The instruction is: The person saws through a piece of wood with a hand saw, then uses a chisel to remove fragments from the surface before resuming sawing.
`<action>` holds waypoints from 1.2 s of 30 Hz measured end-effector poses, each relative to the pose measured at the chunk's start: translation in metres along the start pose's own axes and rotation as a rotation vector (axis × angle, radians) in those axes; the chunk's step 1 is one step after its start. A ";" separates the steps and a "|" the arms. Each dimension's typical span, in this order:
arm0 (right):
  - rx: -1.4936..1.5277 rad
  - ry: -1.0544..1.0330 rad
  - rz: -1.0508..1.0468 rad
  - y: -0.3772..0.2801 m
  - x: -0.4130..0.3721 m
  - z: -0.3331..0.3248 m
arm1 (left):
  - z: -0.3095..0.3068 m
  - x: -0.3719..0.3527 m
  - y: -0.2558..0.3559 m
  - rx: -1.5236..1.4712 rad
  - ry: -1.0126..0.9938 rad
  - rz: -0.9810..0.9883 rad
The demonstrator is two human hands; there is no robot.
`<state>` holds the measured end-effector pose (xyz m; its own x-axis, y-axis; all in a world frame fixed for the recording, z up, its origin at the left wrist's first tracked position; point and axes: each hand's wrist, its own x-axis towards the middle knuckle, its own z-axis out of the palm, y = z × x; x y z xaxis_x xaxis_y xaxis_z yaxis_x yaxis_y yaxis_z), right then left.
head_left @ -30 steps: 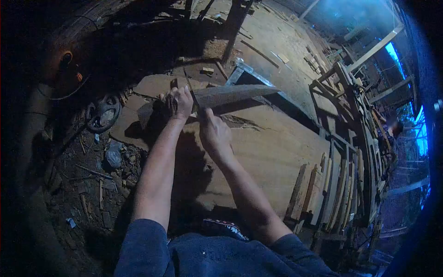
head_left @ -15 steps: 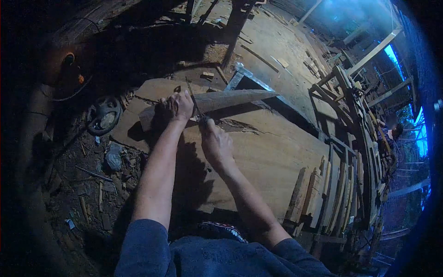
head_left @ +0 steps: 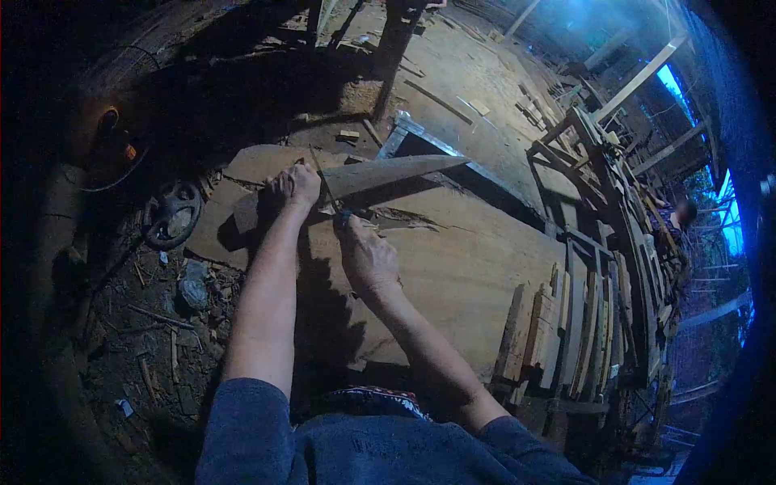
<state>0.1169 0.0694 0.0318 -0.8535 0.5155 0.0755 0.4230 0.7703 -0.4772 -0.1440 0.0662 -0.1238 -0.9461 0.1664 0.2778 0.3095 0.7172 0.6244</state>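
My right hand (head_left: 368, 255) is closed round the dark handle of a handsaw (head_left: 325, 179). Its thin blade, seen nearly edge-on, points away from me and crosses a long wooden piece (head_left: 388, 174) that tapers to a point at the right. Just left of the blade, my left hand (head_left: 297, 186) grips the top of this piece near its broad end, fingers curled and partly hidden. The wooden piece lies over a broad, worn wooden sheet (head_left: 453, 267) with a splintered crack near my right hand.
A black handwheel (head_left: 172, 214) stands at the left, above ground strewn with scraps and a crumpled plastic bag (head_left: 194, 291). Several wood strips (head_left: 558, 331) lean at the right. A metal-edged frame (head_left: 485, 176) lies beyond the sheet. Another person (head_left: 675, 222) is at the far right.
My right hand has drawn the handsaw slightly toward me along the wood. The left hand keeps its grip on the wooden piece. The whole view has shifted a little.
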 end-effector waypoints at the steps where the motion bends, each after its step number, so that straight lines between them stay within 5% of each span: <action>1: -0.005 -0.004 -0.008 0.006 0.004 0.009 | 0.012 0.008 -0.013 0.004 0.007 -0.002; 3: -0.005 -0.005 -0.019 0.015 0.010 0.022 | 0.002 0.009 -0.011 0.336 -0.217 0.070; 4: -0.007 -0.015 0.018 0.020 0.012 0.028 | -0.064 -0.020 0.035 0.287 0.007 0.069; 9: -0.033 0.017 0.052 0.041 0.012 0.049 | -0.061 -0.020 0.041 0.090 -0.117 0.017; 11: 0.108 0.116 -0.157 0.039 -0.004 0.037 | -0.072 -0.020 0.044 -0.003 -0.147 -0.056; 14: -0.012 -0.026 0.024 0.031 -0.046 0.005 | -0.058 -0.021 0.036 0.045 -0.012 0.051; 19: 0.022 -0.033 -0.020 0.024 -0.048 -0.014 | -0.081 -0.039 0.052 -0.150 0.021 0.079; 20: -0.010 -0.049 -0.002 0.016 -0.048 -0.024 | -0.030 -0.020 0.015 -0.004 0.153 0.223; 21: -0.002 -0.043 -0.004 0.016 -0.049 -0.025 | -0.032 -0.022 0.012 0.037 0.161 0.224; 23: 0.081 0.039 0.018 0.017 -0.051 -0.029 | -0.069 -0.044 0.034 0.147 0.504 0.429; 26: 0.217 0.151 -0.118 0.006 -0.052 -0.053 | -0.103 -0.057 0.060 0.182 0.380 0.350; 33: 0.110 0.118 -0.067 0.003 -0.010 -0.021 | -0.120 -0.062 0.070 0.188 0.300 0.350; 36: 0.055 0.020 0.018 0.004 -0.001 -0.007 | -0.097 -0.054 0.049 0.147 0.501 0.516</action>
<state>0.1211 0.0745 0.0361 -0.8396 0.5366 0.0838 0.4202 0.7396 -0.5257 -0.0686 0.0269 -0.0371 -0.5154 0.2038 0.8323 0.6548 0.7203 0.2291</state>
